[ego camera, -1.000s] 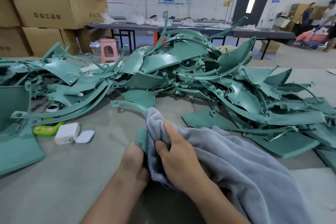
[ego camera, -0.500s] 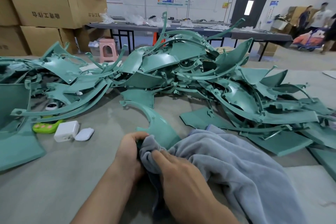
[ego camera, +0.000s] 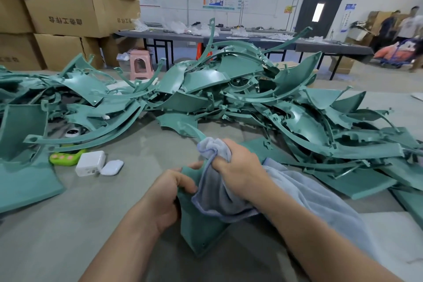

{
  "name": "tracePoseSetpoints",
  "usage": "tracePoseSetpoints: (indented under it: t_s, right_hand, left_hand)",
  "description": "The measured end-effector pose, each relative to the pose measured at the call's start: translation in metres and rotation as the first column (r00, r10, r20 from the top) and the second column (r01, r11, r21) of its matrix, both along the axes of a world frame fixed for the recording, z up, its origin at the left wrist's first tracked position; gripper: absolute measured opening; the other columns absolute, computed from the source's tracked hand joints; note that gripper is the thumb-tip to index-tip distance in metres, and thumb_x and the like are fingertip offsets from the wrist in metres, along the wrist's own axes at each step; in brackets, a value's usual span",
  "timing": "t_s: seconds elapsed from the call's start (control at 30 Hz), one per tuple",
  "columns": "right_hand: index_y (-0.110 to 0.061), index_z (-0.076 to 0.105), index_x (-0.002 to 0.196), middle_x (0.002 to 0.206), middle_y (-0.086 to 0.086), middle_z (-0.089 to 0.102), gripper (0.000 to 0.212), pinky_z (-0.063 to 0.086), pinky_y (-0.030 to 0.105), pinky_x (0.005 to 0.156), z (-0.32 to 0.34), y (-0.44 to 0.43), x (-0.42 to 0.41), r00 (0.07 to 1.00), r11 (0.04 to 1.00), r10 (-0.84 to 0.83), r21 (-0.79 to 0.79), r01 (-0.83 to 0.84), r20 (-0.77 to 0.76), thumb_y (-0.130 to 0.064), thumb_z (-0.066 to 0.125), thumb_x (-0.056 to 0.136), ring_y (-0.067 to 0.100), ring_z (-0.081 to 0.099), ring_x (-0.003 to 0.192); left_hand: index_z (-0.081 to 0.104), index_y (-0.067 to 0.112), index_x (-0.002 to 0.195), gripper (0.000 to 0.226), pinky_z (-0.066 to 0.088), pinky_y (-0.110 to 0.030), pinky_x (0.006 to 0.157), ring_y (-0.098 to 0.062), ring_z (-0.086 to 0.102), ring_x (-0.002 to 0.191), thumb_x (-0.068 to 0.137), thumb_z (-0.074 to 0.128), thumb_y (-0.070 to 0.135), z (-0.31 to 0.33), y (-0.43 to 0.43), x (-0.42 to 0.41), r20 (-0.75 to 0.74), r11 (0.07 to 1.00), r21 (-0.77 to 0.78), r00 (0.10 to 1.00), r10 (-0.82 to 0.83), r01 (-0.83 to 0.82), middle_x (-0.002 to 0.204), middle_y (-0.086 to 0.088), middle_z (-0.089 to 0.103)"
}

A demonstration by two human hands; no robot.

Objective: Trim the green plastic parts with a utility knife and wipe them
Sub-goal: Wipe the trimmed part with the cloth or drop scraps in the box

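Since half a second ago our right hand point(ego camera: 240, 167) has run the bunched grey towel point(ego camera: 309, 197) up the curved green plastic part point(ego camera: 201, 231), baring its wide end at lower centre. That hand grips the towel, wrapped round the part's narrow arm; our left hand point(ego camera: 170, 192) clasps the part's edge just left of the towel. We see the heap of green parts point(ego camera: 251, 98) across mid-frame, with a white charger point(ego camera: 90, 162) and earbud case point(ego camera: 112, 164) at left on the grey table point(ego camera: 68, 236).
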State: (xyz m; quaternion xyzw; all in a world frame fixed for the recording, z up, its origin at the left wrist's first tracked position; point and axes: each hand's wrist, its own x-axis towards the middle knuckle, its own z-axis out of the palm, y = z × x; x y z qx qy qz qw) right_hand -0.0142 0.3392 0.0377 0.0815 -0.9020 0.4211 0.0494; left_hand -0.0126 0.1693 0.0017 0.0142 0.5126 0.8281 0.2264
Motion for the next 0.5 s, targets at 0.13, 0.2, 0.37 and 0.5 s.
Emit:
tracePoseSetpoints:
  t_s: [0.13, 0.2, 0.37, 0.5]
  right_hand:
    - [-0.027, 0.076, 0.103, 0.100, -0.001, 0.078, 0.021, 0.055, 0.046, 0.097, 0.020, 0.001, -0.010, 0.982, 0.980, 0.018, -0.199, 0.021, 0.190, -0.021, 0.060, 0.092, 0.024, 0.072, 0.103]
    - [-0.019, 0.079, 0.100, 0.099, 0.010, 0.078, 0.022, 0.056, 0.048, 0.097, 0.020, 0.002, -0.011, 0.963, 0.961, 0.005, -0.266, 0.070, 0.271, -0.016, 0.059, 0.092, 0.033, 0.071, 0.103]
    - [-0.001, 0.067, 0.078, 0.081, 0.028, 0.065, 0.021, 0.048, 0.041, 0.070, 0.008, -0.002, -0.020, 0.942, 0.936, -0.165, -0.255, 0.243, 0.294, -0.017, 0.055, 0.087, 0.027, 0.057, 0.074]
    - [-0.008, 0.052, 0.066, 0.069, 0.012, 0.056, 0.025, 0.037, 0.036, 0.067, 0.011, -0.001, -0.035, 0.916, 0.921, -0.264, -0.201, 0.333, 0.303, -0.015, 0.058, 0.089, 0.027, 0.053, 0.072]
  left_hand:
    - [0.080, 0.007, 0.099, 0.067, 0.060, -0.038, 0.066, -0.036, 0.072, 0.076, 0.042, 0.049, -0.008, 0.002, -0.008, -0.005, -0.027, 0.997, -0.023, 0.996, -0.081, 0.080, 0.096, -0.022, 0.074]
    - [0.079, 0.004, 0.102, 0.063, 0.060, -0.038, 0.068, -0.036, 0.070, 0.076, 0.048, 0.050, -0.006, 0.002, -0.010, -0.005, -0.032, 0.994, -0.038, 0.994, -0.106, 0.105, 0.093, -0.022, 0.073]
    - [0.071, -0.011, 0.099, 0.059, 0.057, -0.048, 0.079, -0.044, 0.069, 0.082, 0.043, 0.052, -0.010, 0.003, -0.006, 0.001, -0.035, 0.979, -0.167, 0.992, -0.125, 0.117, 0.095, -0.032, 0.069]
    - [0.074, -0.001, 0.104, 0.066, 0.055, -0.057, 0.088, -0.052, 0.069, 0.097, 0.042, 0.056, -0.012, 0.004, 0.006, 0.015, -0.009, 0.954, -0.254, 0.986, -0.169, 0.161, 0.108, -0.034, 0.070]
